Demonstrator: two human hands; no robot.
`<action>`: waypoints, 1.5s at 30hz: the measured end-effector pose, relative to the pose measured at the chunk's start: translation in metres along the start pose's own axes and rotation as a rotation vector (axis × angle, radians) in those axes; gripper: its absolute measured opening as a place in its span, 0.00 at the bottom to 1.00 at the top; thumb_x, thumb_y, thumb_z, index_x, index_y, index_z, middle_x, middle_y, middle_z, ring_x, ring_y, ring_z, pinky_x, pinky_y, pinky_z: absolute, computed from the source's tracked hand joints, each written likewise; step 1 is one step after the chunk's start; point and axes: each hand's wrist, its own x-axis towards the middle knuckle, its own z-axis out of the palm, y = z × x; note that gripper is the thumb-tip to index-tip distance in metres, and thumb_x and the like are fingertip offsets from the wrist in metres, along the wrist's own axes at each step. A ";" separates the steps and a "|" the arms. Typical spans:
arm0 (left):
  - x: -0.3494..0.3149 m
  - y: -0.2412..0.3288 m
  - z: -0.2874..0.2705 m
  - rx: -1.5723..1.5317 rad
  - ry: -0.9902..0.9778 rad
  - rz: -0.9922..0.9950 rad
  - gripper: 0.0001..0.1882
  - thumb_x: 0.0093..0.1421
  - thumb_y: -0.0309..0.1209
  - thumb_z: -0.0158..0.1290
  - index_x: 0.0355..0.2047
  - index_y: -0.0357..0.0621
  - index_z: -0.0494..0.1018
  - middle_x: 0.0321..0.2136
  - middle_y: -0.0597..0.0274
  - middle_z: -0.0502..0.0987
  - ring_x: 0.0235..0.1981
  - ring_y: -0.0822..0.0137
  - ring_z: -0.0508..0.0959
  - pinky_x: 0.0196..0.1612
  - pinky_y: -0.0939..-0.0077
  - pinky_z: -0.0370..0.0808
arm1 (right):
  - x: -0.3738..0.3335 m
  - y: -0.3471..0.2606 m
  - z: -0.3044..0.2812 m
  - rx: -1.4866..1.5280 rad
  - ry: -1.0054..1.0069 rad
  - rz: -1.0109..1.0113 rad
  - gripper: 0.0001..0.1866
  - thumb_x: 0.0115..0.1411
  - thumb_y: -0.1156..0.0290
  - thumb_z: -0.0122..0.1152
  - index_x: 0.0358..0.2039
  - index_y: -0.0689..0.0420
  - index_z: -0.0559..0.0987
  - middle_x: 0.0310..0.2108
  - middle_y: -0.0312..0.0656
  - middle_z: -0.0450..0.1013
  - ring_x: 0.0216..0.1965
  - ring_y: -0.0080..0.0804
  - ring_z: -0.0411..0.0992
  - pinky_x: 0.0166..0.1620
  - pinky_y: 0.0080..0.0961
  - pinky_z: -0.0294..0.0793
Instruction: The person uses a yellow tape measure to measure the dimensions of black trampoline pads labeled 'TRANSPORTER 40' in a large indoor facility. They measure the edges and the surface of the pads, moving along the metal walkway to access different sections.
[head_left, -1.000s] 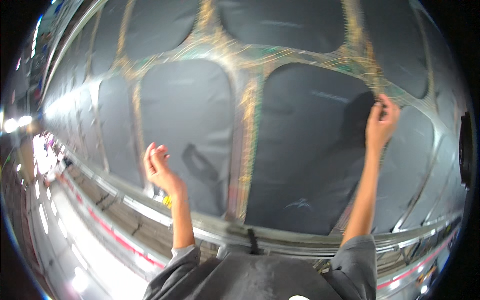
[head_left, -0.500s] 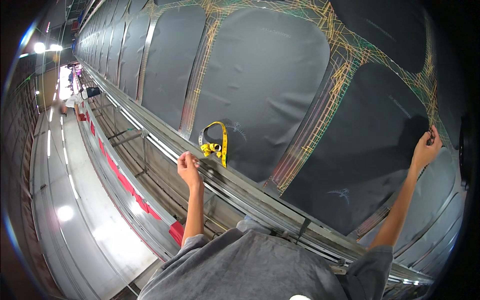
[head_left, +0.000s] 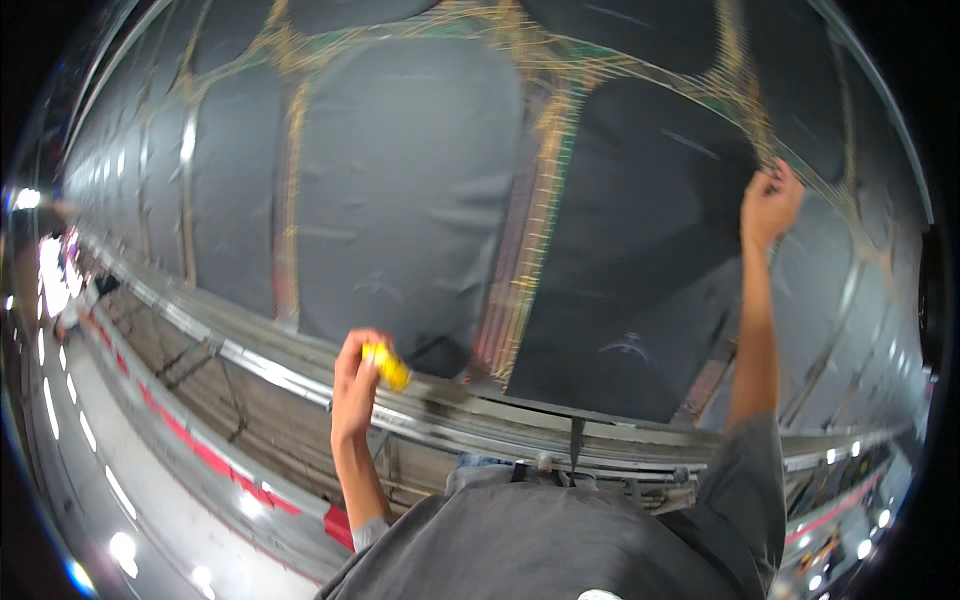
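My left hand [head_left: 353, 395] is closed around a rolled yellow tape measure [head_left: 388, 366], above the near rail of the long table. Only part of the roll shows past my fingers, and it is blurred. My right hand [head_left: 770, 210] reaches out far to the right with its fingers pinched together. It is at the upper right corner of a dark panel [head_left: 630, 230], beside the patterned yellow-green border [head_left: 700, 90]. Whatever those fingers hold, if anything, is hidden.
More dark panels [head_left: 405, 190] with rounded corners line the table, parted by patterned strips [head_left: 530, 240]. A metal rail [head_left: 250, 365] runs along the near edge. Lower left, a red strip [head_left: 200, 435] edges a pale aisle. Another person [head_left: 75, 315] is far off, blurred.
The tape measure, lying partly uncoiled on the panel before, is now in my left hand. The whole view has swung, and my right hand still pinches near the panel's corner.
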 end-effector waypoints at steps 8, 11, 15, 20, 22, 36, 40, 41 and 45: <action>-0.007 0.062 0.152 -0.826 -0.816 -0.236 0.26 0.61 0.44 0.65 0.46 0.38 0.67 0.41 0.44 0.70 0.26 0.54 0.80 0.24 0.65 0.80 | -0.099 -0.195 -0.144 1.056 -0.818 0.049 0.23 0.62 0.54 0.64 0.50 0.58 0.82 0.51 0.46 0.78 0.56 0.44 0.76 0.61 0.41 0.72; 0.028 0.093 0.179 -1.009 -0.666 -0.179 0.27 0.60 0.33 0.67 0.51 0.40 0.62 0.46 0.42 0.69 0.19 0.56 0.79 0.11 0.76 0.78 | -0.207 -0.238 -0.194 1.732 -1.483 0.395 0.28 0.65 0.48 0.62 0.51 0.60 0.81 0.49 0.45 0.78 0.52 0.38 0.75 0.60 0.37 0.70; 0.091 0.183 0.120 -1.369 -0.719 -0.102 0.19 0.67 0.30 0.56 0.54 0.46 0.62 0.50 0.61 0.66 0.28 0.75 0.67 0.11 0.85 0.58 | -0.222 -0.232 -0.225 1.634 -1.855 0.326 0.21 0.66 0.56 0.67 0.47 0.62 0.81 0.38 0.40 0.79 0.43 0.30 0.77 0.51 0.30 0.75; 0.114 0.249 -0.006 -1.213 -0.380 0.296 0.14 0.69 0.27 0.51 0.52 0.38 0.62 0.43 0.60 0.66 0.26 0.77 0.62 0.14 0.85 0.55 | -0.149 -0.106 -0.251 1.245 -1.793 0.332 0.15 0.68 0.61 0.66 0.41 0.63 0.82 0.34 0.44 0.81 0.37 0.29 0.79 0.43 0.30 0.77; 0.113 0.238 -0.020 -1.055 -0.281 0.385 0.13 0.69 0.25 0.51 0.50 0.33 0.63 0.38 0.59 0.65 0.25 0.79 0.61 0.13 0.86 0.55 | -0.103 -0.060 -0.276 1.065 -1.729 0.503 0.13 0.67 0.64 0.65 0.42 0.62 0.82 0.37 0.43 0.81 0.39 0.30 0.79 0.47 0.29 0.78; 0.081 0.067 0.108 -0.322 0.332 0.113 0.15 0.71 0.42 0.39 0.40 0.52 0.74 0.41 0.64 0.76 0.27 0.72 0.71 0.19 0.84 0.67 | 0.009 -0.065 -0.209 -0.076 -0.569 0.086 0.03 0.59 0.76 0.65 0.33 0.59 0.80 0.58 0.45 0.68 0.61 0.49 0.66 0.65 0.45 0.65; 0.094 0.039 0.116 0.306 -0.035 0.276 0.27 0.74 0.45 0.31 0.44 0.41 0.77 0.41 0.56 0.81 0.41 0.59 0.79 0.47 0.65 0.79 | 0.010 -0.079 -0.151 0.142 -0.642 0.038 0.03 0.58 0.78 0.65 0.34 0.59 0.81 0.62 0.46 0.67 0.66 0.51 0.62 0.68 0.46 0.64; 0.098 0.045 0.127 0.456 -0.021 0.212 0.29 0.74 0.46 0.30 0.47 0.38 0.77 0.42 0.53 0.81 0.46 0.56 0.78 0.54 0.61 0.74 | 0.004 -0.075 -0.147 0.167 -0.717 0.016 0.07 0.57 0.77 0.66 0.38 0.57 0.82 0.65 0.47 0.65 0.68 0.51 0.61 0.68 0.46 0.63; 0.112 0.067 0.148 0.885 0.007 0.125 0.35 0.77 0.49 0.28 0.54 0.32 0.78 0.49 0.47 0.83 0.65 0.45 0.69 0.70 0.50 0.58 | -0.018 -0.068 -0.129 0.144 -0.593 0.213 0.13 0.58 0.73 0.69 0.44 0.58 0.82 0.59 0.47 0.71 0.59 0.48 0.70 0.61 0.42 0.71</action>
